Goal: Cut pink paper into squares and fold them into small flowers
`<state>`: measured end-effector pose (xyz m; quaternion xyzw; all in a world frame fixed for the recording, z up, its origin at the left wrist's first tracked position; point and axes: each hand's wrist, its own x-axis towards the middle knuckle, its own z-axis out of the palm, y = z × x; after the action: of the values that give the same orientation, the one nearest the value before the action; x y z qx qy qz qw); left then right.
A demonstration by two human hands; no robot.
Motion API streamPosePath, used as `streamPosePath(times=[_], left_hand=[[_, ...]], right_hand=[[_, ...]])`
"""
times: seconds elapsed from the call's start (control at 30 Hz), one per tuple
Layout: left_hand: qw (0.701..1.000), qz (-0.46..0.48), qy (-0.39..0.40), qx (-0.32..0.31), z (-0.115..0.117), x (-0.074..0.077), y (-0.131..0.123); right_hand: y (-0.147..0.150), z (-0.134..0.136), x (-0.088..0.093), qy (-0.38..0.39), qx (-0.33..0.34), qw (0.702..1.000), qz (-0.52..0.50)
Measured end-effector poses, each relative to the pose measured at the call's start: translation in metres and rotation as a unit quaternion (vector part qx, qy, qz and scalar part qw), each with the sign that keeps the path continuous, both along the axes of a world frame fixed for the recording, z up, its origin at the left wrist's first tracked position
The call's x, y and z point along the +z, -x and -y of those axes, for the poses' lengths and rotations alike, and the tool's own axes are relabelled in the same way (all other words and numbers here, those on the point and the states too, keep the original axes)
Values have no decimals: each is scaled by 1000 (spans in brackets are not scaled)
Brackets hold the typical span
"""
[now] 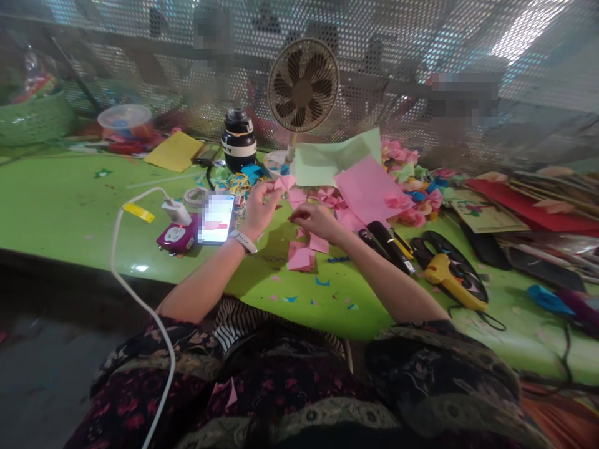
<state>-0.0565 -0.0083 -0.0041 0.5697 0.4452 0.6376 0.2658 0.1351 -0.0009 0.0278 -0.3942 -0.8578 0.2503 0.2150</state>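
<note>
My left hand (pixel 260 209), with a pale watch band on its wrist, pinches a folded pink paper piece (pixel 284 183) between thumb and fingers. To its right, my right hand (pixel 319 221) hovers low over the green table, fingertips drawn together; whatever they hold, if anything, is hidden. Just below it lies a small stack of pink paper squares (pixel 300 257), and a single pink square (pixel 319 243) sits beside the stack. Beyond both hands are more folded pink pieces (pixel 331 197). A lit phone (pixel 219 218) stands to the left of my left wrist.
A small fan (pixel 303 87) and a dark bottle (pixel 238 142) stand at the back. Pink sheets (pixel 369 187) and a pale green sheet (pixel 334 159) lie right of centre. At right are a black stapler (pixel 390 244) and a yellow glue gun (pixel 452 280). A white cable (pixel 116 249) crosses the left side.
</note>
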Motion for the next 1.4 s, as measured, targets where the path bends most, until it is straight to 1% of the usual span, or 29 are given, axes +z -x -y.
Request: streamPosePath(times=[0.07, 0.13, 0.2, 0.3, 0.47, 0.63, 0.73, 0.87, 1.03, 1.23, 1.4], left_hand=[[996, -84, -41, 12, 2, -1, 1], [983, -160, -90, 24, 5, -2, 0], [967, -212, -134, 31, 7, -3, -3], [946, -265, -184, 31, 12, -4, -9], [910, -332, -248, 21, 22, 1, -14], [880, -374, -288, 47, 27, 4, -14], [871, -383, -303, 42, 30, 4, -14], [870, -393, -297, 27, 32, 5, -15], [861, -404, -307, 34, 33, 7, -14], [868, -394, -301, 19, 34, 7, -16], [864, -395, -310, 26, 35, 8, -17]], right_hand=[[-15, 9, 8, -10, -23, 999, -47], [-26, 17, 15, -27, -47, 995, -88], [-31, 26, 22, -54, -79, 989, -113], [-31, 36, 29, -103, -127, 980, -113], [-24, 44, 35, -149, -167, 972, -66], [-22, 44, 38, -161, -187, 968, -36], [-22, 46, 41, -154, -189, 970, -23], [-22, 48, 44, -146, -181, 972, -27], [-23, 47, 44, -148, -177, 972, -34], [-21, 47, 44, -147, -184, 972, -16], [-21, 48, 46, -137, -181, 974, -2]])
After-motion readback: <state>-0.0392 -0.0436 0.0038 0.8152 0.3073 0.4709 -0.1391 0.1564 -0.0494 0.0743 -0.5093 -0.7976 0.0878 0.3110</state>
